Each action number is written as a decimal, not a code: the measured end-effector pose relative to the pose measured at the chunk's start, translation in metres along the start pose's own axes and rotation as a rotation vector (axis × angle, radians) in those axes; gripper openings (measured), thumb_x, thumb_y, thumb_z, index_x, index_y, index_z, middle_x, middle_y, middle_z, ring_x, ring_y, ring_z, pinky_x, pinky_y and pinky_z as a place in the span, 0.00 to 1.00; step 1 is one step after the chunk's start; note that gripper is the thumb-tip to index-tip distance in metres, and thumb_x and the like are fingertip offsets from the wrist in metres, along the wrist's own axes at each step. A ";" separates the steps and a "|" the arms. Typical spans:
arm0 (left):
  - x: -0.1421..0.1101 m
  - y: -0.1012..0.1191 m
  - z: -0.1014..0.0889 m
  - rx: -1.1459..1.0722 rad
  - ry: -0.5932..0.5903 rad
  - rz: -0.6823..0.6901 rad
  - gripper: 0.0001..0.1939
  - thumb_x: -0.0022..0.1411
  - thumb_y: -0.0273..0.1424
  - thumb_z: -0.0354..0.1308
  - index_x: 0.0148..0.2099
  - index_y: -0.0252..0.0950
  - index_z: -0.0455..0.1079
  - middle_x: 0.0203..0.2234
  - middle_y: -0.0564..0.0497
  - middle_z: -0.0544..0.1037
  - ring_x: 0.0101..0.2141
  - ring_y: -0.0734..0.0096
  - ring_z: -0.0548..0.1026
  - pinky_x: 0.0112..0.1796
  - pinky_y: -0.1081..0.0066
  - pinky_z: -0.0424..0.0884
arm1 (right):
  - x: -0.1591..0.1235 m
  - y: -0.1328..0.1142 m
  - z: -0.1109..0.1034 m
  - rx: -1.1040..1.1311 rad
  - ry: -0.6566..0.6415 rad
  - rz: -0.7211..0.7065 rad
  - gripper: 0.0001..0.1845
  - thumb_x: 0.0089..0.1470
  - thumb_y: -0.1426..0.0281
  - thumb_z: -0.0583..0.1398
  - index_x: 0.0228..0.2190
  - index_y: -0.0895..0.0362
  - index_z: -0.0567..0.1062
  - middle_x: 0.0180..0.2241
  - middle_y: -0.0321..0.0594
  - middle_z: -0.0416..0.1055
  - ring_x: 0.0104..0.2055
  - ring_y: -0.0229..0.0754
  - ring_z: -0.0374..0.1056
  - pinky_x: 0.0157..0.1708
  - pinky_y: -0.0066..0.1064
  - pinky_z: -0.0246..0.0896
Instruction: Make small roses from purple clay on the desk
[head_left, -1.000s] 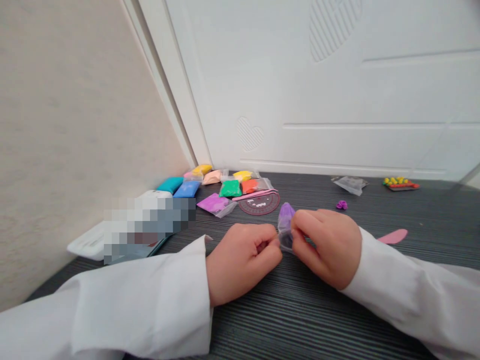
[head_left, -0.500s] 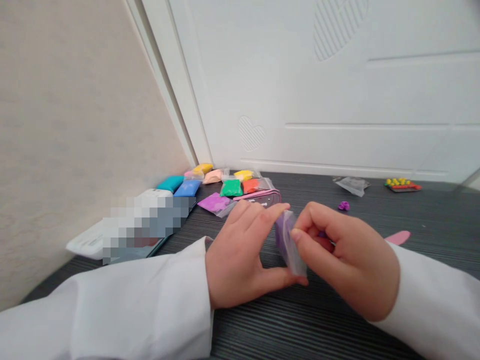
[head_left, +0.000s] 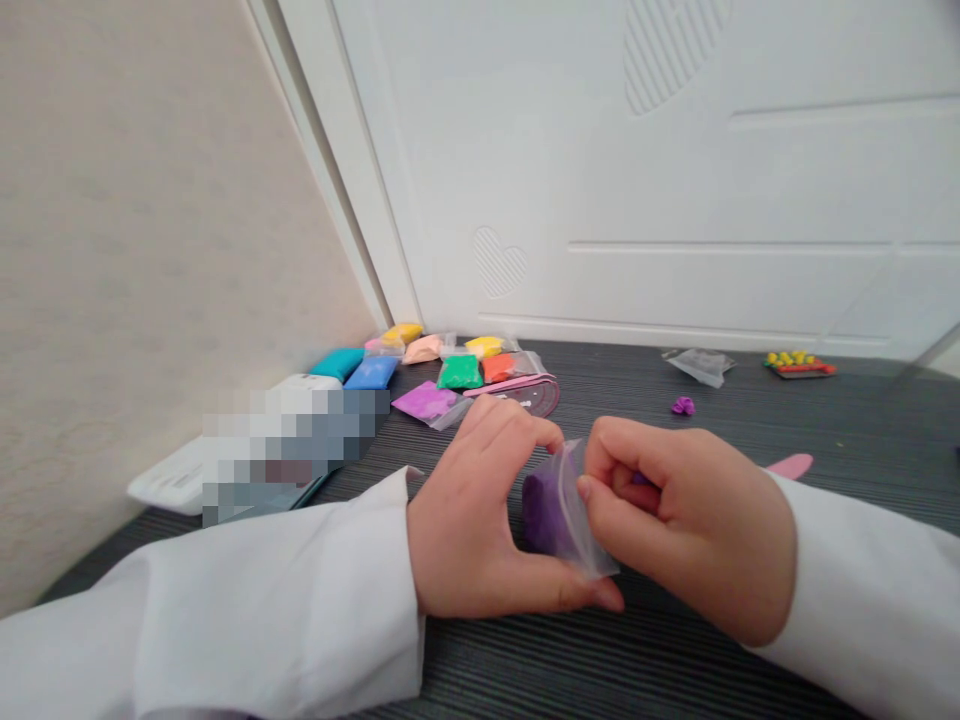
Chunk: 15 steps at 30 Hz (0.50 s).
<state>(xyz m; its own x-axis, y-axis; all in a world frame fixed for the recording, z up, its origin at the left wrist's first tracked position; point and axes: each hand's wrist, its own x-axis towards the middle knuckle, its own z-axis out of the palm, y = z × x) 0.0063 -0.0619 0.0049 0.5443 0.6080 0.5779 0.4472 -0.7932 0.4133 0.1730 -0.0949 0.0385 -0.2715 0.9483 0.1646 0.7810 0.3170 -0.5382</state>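
A clear zip bag of purple clay [head_left: 551, 515] is between my two hands above the dark table. My left hand [head_left: 487, 515] spans it, index finger at the top edge and thumb at the bottom corner. My right hand [head_left: 682, 520] pinches the zip edge between thumb and index finger. A bit of purple also shows inside its curled fingers. Beyond that hand lies a small crumpled purple lump [head_left: 683, 406]. The end of a pink flat tool [head_left: 791, 466] sticks out past my right wrist.
Bagged clay in several colours, such as a green packet [head_left: 460, 371] and a magenta packet [head_left: 426, 401], lies at the back left. Pink tools [head_left: 536, 395] are beside them. A clear bag [head_left: 701, 364] and a red-yellow clay piece [head_left: 799, 364] sit far right, before a white door [head_left: 675, 200].
The zip bag has turned and tilted, so more of the purple clay shows. My left thumb and index finger have shifted along its edge; my right hand still pinches it.
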 end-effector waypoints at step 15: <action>0.005 -0.004 0.000 -0.164 -0.229 -0.324 0.16 0.48 0.38 0.61 0.31 0.37 0.58 0.25 0.56 0.64 0.27 0.73 0.61 0.28 0.71 0.59 | 0.016 0.022 -0.033 0.090 -0.081 0.012 0.13 0.49 0.74 0.49 0.30 0.51 0.72 0.21 0.29 0.65 0.22 0.33 0.60 0.22 0.26 0.53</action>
<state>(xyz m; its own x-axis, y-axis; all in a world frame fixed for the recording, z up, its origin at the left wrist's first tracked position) 0.0069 -0.0557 0.0063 0.5457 0.8040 0.2362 0.5124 -0.5432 0.6651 0.2045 -0.0725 0.0567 -0.3100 0.9462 0.0923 0.7314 0.2994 -0.6127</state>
